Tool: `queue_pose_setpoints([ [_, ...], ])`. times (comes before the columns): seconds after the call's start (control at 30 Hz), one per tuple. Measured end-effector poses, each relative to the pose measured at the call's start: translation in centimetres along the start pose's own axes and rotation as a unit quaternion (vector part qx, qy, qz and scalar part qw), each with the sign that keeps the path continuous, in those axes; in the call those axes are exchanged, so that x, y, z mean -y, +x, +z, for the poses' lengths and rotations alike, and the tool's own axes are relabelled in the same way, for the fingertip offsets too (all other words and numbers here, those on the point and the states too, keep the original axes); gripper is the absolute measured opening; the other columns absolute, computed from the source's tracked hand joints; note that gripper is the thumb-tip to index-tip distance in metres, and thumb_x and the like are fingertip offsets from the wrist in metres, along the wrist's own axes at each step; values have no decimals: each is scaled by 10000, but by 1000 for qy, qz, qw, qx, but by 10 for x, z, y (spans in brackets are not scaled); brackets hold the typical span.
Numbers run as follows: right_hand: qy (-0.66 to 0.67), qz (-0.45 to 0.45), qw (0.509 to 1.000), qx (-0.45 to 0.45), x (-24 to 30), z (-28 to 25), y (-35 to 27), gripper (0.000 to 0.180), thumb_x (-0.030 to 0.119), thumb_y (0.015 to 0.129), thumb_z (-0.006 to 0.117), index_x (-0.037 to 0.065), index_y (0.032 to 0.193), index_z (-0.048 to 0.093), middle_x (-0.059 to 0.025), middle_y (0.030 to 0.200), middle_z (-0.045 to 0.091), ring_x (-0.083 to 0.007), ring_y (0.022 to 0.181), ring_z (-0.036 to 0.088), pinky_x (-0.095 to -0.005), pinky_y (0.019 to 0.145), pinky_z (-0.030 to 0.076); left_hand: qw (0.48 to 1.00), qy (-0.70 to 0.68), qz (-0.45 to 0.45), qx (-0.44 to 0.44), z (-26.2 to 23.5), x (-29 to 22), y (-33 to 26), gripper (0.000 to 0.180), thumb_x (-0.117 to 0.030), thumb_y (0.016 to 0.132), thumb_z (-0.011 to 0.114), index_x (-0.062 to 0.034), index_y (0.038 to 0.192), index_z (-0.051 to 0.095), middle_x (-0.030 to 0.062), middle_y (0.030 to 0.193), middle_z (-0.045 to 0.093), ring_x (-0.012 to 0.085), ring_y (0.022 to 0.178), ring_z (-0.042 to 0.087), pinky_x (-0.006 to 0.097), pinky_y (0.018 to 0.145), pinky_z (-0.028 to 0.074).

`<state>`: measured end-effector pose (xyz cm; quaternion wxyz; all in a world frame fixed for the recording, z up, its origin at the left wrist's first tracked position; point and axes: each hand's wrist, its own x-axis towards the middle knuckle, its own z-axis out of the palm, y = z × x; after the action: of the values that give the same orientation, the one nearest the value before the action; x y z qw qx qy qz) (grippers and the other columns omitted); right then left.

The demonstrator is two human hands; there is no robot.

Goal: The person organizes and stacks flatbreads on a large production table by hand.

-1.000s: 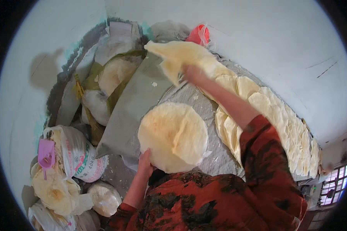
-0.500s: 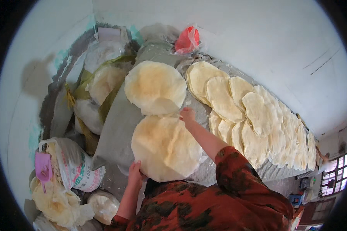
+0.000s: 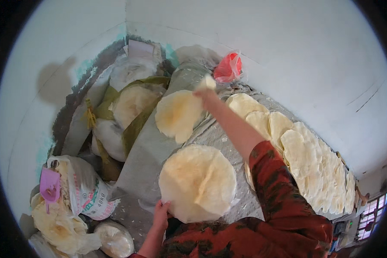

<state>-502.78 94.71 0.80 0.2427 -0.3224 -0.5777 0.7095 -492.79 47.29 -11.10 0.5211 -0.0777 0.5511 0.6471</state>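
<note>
A large, thin, round flatbread sheet [image 3: 198, 185], cream with a tan tint, lies flat close to my body. At its lower left edge my left hand [image 3: 161, 213] pinches the rim between thumb and fingers. Farther off, a second flatbread sheet [image 3: 176, 115] looks narrower and bent, its right side drawn up. My right hand [image 3: 206, 99], smeared by motion, is closed at that sheet's upper right edge. A pale bit of sheet shows just beyond the fingers. My right forearm passes over part of the overlapping sheets at the right.
Overlapping flatbread sheets [image 3: 305, 157] run along the wall on a grey cloth [image 3: 144, 161]. A red plastic bag [image 3: 228, 68] sits at the back. Bagged sheets [image 3: 137, 101] fill the left corner. A white sack [image 3: 88, 189], pink scoop [image 3: 50, 185] and broken sheets [image 3: 62, 225] stand lower left.
My right hand has moved away from me, from between the two sheets to the far sheet's upper right edge, which is now bent. My left hand stays at the near sheet's rim. The view has shifted.
</note>
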Motion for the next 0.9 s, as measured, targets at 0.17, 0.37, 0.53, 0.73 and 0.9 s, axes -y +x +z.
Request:
queue_pose_setpoints([
  [0.17,77,-41,996,-24,166,54,-17,325,65,748,634,-56,1029,524,-163,990,584,-299,886,597,-422,734,521,1000,6,-6,20,-14,0,4,275,-195,864,521,-55,1099,495,60,972,587,178,835,602,330,653,506],
  [0.37,43,-32,996,-71,114,-55,-32,367,120,780,630,12,1106,498,-141,1062,568,-287,906,597,-468,717,518,989,-127,-65,38,-11,-8,-1,345,-351,894,409,-76,1078,509,70,1000,597,226,865,593,405,692,502],
  [0.53,-147,129,979,-52,-46,-119,-65,419,147,744,668,84,1127,512,-45,1029,583,-200,860,597,-365,714,512,962,-220,-85,134,-32,14,7,329,-338,881,415,-70,1045,516,92,1049,594,235,920,591,429,707,505],
  [0.73,-320,-87,930,-160,-134,-92,-186,155,145,765,657,49,885,631,-43,807,637,-129,787,592,-261,707,462,963,-177,-80,187,-10,-12,-3,369,-244,889,451,-34,1192,440,117,1102,584,209,996,587,369,791,510],
  [0.9,-382,-15,909,165,-146,15,-353,717,490,720,663,76,1263,443,-138,1166,546,-287,1042,539,-367,902,414,985,-91,-11,149,35,-22,-4,403,-152,872,490,-64,1248,375,103,1196,517,232,1018,571,357,788,503],
])
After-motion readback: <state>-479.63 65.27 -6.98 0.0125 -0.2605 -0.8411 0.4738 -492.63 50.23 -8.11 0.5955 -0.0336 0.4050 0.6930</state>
